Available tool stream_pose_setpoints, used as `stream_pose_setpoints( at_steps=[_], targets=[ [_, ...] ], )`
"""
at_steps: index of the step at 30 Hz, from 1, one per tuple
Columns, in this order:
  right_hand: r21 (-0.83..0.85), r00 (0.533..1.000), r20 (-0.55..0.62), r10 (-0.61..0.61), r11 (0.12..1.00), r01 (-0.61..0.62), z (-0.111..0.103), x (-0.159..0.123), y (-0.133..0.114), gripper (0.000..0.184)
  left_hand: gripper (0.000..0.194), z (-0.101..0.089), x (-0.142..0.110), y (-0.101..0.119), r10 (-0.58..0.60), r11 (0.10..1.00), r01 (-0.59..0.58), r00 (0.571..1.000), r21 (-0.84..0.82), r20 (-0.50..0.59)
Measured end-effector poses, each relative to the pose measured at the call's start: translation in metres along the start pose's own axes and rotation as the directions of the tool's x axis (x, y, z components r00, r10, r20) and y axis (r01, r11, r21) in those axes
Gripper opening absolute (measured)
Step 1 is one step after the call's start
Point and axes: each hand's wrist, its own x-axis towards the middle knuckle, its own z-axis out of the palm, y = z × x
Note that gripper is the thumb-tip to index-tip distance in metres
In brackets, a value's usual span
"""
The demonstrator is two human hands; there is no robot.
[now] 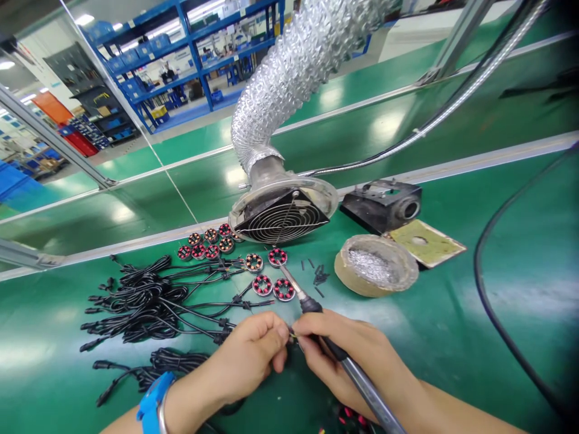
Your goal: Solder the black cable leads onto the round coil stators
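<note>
- While the soldering iron (357,377) slants from the lower right of the frame towards the centre, the thin wires (293,336) sit low in the centre, to the left of its shaft and well below its tip
- The left hand (253,349) has its grip pinched shut, thumb against forefinger, seemingly on the wires; how firmly, I cannot tell
- The right hand (357,349) has its grip closed too, the iron lying through it, thumb and forefinger brought together just beside the wires; whether they pinch them is too small to tell
- Neither hand is clearly nearer, as the wires lie between both sets of fingertips
- The iron's tip points up and left, at the upper red-wound coil (277,257); I cannot tell if it touches
- Three more ring coils (262,285) are close by on the green counter (452,337), with a further cluster (211,236) above and left
- Black cables (149,295) spread over the left of the frame; short black tubes (321,276) and a bowl (346,277) of silvery material lie right of centre, below the round hood (329,196)
</note>
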Motion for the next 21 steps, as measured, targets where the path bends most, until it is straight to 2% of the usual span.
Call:
stream_pose_setpoints(
  at_steps=[4, 9, 12, 17, 21],
  targets=[
    [0.037, 0.997, 0.012, 0.071, 0.997, -0.071, -0.0027, -0.0029, -0.0007, 0.024, 0.043, 0.0041, 0.0013, 0.0031, -0.057, 0.996, 0.054, 0.998, -0.074, -0.035],
    [0.030, 0.968, 0.122, 0.219, 0.974, -0.224, -0.0051, -0.0080, -0.0038, 0.037, 0.036, 0.0065, -0.0001, 0.0046, -0.050, 0.998, 0.046, 0.995, -0.042, -0.092],
    [0.029, 0.967, 0.126, 0.221, 0.974, -0.226, -0.0023, -0.0071, -0.0046, 0.035, 0.037, 0.0071, -0.0009, 0.0035, -0.027, 0.999, 0.025, 0.994, -0.024, -0.108],
    [-0.015, 0.978, 0.032, 0.204, 0.979, -0.204, 0.0005, -0.0042, 0.0008, 0.029, 0.041, 0.0084, -0.0002, 0.0006, 0.024, 1.000, -0.026, 0.990, -0.014, -0.137],
    [-0.007, 0.985, 0.013, 0.173, 0.985, -0.173, -0.0012, -0.0035, 0.0042, 0.028, 0.043, 0.0095, 0.0006, -0.0009, 0.034, 0.998, -0.040, 0.986, -0.039, -0.163]
  ],
)
